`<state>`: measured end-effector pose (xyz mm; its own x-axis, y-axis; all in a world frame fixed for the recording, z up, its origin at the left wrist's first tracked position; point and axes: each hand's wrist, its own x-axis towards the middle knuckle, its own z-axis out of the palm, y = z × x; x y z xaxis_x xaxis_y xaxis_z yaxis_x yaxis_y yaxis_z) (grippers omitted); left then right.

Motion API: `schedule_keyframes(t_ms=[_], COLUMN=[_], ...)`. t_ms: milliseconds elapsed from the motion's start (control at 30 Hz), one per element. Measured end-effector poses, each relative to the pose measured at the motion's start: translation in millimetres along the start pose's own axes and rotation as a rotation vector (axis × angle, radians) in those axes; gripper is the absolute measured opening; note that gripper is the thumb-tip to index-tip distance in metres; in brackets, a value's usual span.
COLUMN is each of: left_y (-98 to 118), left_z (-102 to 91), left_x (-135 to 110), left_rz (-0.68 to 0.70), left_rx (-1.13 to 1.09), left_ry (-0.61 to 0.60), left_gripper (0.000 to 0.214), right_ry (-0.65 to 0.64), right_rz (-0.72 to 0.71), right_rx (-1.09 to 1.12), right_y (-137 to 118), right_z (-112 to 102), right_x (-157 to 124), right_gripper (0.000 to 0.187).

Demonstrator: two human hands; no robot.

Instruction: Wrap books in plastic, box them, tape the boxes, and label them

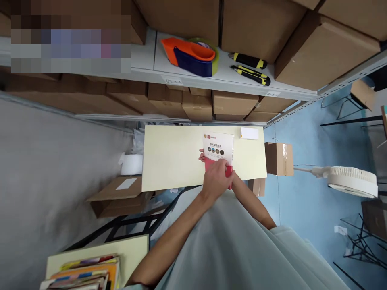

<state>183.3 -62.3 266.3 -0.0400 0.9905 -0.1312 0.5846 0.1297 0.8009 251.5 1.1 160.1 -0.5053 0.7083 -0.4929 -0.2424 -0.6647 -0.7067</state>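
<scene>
My left hand [217,178] reaches in from the lower left and is closed over the near end of a red booklet [229,171]. A white printed leaflet [218,147] lies on the booklet's far part, above the pale yellow table [175,159]. My right forearm comes in from the right and passes under my left hand. Only fingertips of my right hand [201,155] show, curled round the left edge of the leaflet and booklet. A small white card [249,133] lies at the table's far right corner.
The shelf above holds an orange-and-blue tape dispenser [190,54], two yellow-black utility knives [251,68] and cardboard boxes [320,52]. A small box [279,159] and a white fan [352,182] stand to the right. A flat box [119,196] and stacked books [86,274] are at the left.
</scene>
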Motion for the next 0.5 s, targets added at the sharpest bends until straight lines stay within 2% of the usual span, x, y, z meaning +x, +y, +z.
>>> schedule_keyframes(t_ms=[100,233,333,433,500], left_y=[-10.3,-49.4,-96.8,-159.7,-205.8], left_z=[0.9,-31.0,-64.4,-98.3,-118.9], left_x=[-5.0,-1.5,7.1,12.5,12.9], left_rz=[-0.018,-0.213,-0.311,-0.405,-0.481], left_rx=[-0.023,-0.37,-0.592,-0.577,-0.538], left_ry=[0.014,-0.004,0.093,0.25,0.298], left_gripper=[0.016,0.023,0.031,0.038,0.041], right_ry=[-0.05,0.081,0.174,0.225,0.242], right_rz=[0.053,0.123,0.101,0.094,0.108], right_rx=[0.122,0.133,0.045,-0.076,-0.168], right_y=[9.3,27.3,35.9,39.3,42.7], right_z=[3.4,5.6,8.5,17.4,29.7], right_x=[6.2,17.0,22.2,29.3,40.4], right_gripper=[0.061,0.042,0.033,0.043,0.051])
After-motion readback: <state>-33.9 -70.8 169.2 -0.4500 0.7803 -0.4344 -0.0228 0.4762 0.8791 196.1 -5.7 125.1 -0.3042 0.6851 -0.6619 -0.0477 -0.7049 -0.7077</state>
